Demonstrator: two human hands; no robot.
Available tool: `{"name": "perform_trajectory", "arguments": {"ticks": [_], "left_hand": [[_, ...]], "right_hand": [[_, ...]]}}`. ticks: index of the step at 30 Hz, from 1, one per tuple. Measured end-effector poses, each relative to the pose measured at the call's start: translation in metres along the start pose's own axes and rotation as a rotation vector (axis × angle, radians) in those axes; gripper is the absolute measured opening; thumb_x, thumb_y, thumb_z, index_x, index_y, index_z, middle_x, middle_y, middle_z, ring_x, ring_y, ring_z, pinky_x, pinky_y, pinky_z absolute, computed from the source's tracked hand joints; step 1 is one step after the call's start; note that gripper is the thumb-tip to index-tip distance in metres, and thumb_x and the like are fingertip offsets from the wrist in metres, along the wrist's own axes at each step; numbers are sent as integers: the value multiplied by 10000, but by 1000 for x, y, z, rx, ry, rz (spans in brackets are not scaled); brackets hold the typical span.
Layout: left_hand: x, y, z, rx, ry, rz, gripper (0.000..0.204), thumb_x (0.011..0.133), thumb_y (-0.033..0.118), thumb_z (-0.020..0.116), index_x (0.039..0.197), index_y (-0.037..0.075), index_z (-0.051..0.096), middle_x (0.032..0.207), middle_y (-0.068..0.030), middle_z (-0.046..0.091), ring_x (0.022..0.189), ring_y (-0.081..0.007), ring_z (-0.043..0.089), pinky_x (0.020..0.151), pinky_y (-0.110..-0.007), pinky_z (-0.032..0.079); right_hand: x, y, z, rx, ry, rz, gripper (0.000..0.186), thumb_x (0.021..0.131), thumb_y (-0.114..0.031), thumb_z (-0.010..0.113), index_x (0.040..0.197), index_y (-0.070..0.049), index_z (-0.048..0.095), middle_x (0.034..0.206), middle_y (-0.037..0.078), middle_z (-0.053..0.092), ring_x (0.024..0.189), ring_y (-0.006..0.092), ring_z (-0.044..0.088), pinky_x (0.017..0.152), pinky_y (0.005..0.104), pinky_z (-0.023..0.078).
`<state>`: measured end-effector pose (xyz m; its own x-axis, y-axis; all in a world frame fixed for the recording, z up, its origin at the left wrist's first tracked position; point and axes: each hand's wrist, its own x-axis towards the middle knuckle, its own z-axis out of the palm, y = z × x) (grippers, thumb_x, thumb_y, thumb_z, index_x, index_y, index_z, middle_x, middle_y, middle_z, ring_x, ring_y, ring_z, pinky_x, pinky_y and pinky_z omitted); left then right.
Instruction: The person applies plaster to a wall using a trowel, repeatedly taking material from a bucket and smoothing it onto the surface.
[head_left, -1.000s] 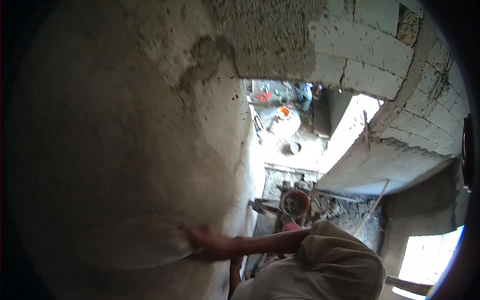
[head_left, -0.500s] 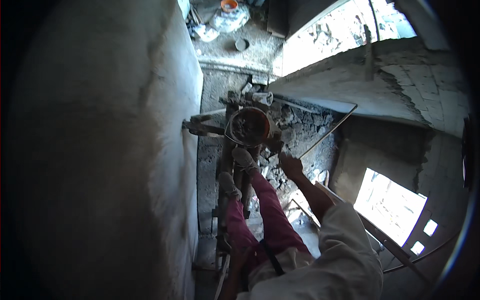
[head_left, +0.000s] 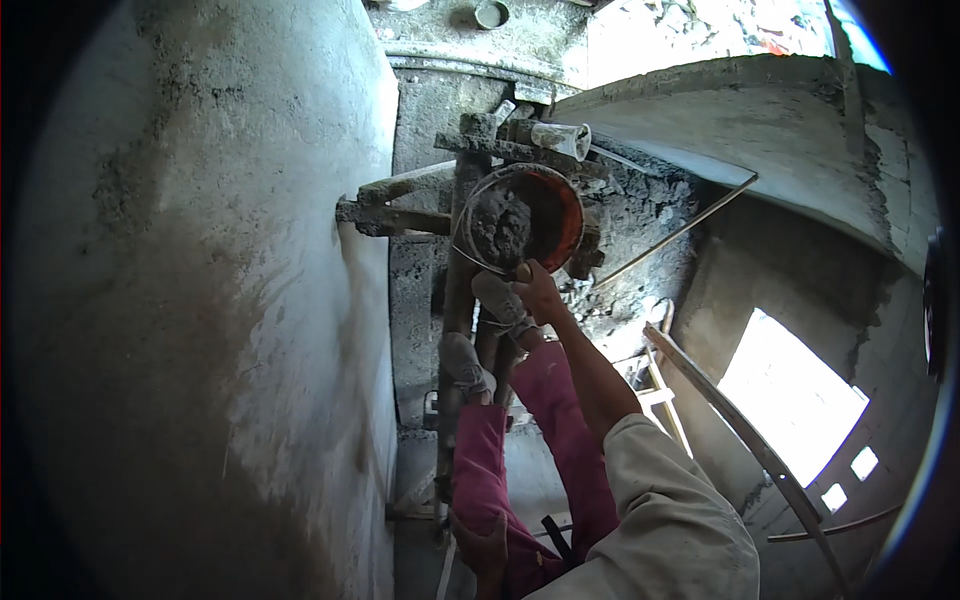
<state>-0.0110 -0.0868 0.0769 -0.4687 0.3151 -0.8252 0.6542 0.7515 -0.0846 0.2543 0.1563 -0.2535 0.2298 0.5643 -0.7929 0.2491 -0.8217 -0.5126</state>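
Observation:
A round bucket (head_left: 570,215) with an orange inside wall stands on the planks in front of my shoes, grey mortar (head_left: 500,226) heaped in its left part. Its thin wire handle (head_left: 468,255) hangs on the left side. My right hand (head_left: 541,293) is closed at the bucket's near rim, around the pale wooden handle of what looks like a trowel (head_left: 524,271); I cannot make out the blade. Low in the view, my left hand (head_left: 482,548) lies against my left thigh, fingers loosely out, holding nothing that I can see.
My shoes (head_left: 465,365) stand on narrow scaffold poles. A plastered wall (head_left: 270,280) rises close on the left. A clear plastic container (head_left: 562,140) lies beyond the bucket. A thin stick (head_left: 680,232) and rubble are to the right; a long plank (head_left: 735,420) slants lower right.
My right hand has moved left from beside the bucket to its near rim, with the tool. The view has shifted, so the bucket looks larger and my left hand shows more clearly.

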Motion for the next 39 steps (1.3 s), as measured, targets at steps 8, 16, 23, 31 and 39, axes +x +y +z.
{"name": "perform_trajectory", "arguments": {"ticks": [8, 16, 23, 31, 39], "left_hand": [[20, -25, -5, -36, 30, 128, 1089, 685, 497, 805, 1479, 0, 250, 1443, -274, 389, 1342, -408, 389, 1091, -449, 348], [7, -13, -23, 31, -93, 162, 1117, 686, 538, 791, 1500, 27, 223, 1421, -284, 421, 1302, -418, 440, 1074, -461, 369], [-37, -38, -109, -183, -258, 389, 1095, 735, 534, 767, 1513, 27, 186, 1320, -260, 534, 1199, -367, 554, 981, -424, 460], [-36, -46, -235, -338, 68, 726, 1012, 786, 396, 789, 1516, 41, 185, 1092, -184, 672, 988, -269, 665, 825, -345, 529], [-27, -160, -308, -700, 178, 461, 968, 839, 273, 745, 1529, 37, 109, 1232, -204, 587, 1112, -229, 569, 873, -358, 494]], "right_hand": [[-17, 17, -26, 124, -54, -143, 451, 738, -249, 716, 1113, -28, 602, 884, 135, 626, 800, 221, 603, 747, 371, 496], [-108, 6, -85, -333, 157, -650, 510, 764, -289, 694, 1201, -53, 581, 892, 186, 635, 848, 283, 636, 773, 419, 511], [-293, -139, -121, 260, -165, -102, 515, 866, -383, 658, 1193, -1, 546, 934, 116, 624, 857, 186, 607, 749, 367, 502], [-501, -382, -139, 1142, -618, -487, 495, 1004, -532, 395, 1212, -112, 554, 733, 32, 553, 545, 142, 521, 500, 299, 441], [-663, -589, -276, 1127, 264, -1136, 375, 960, -350, 586, 1133, -36, 475, 775, 49, 555, 546, 79, 505, 463, 234, 410]]}}
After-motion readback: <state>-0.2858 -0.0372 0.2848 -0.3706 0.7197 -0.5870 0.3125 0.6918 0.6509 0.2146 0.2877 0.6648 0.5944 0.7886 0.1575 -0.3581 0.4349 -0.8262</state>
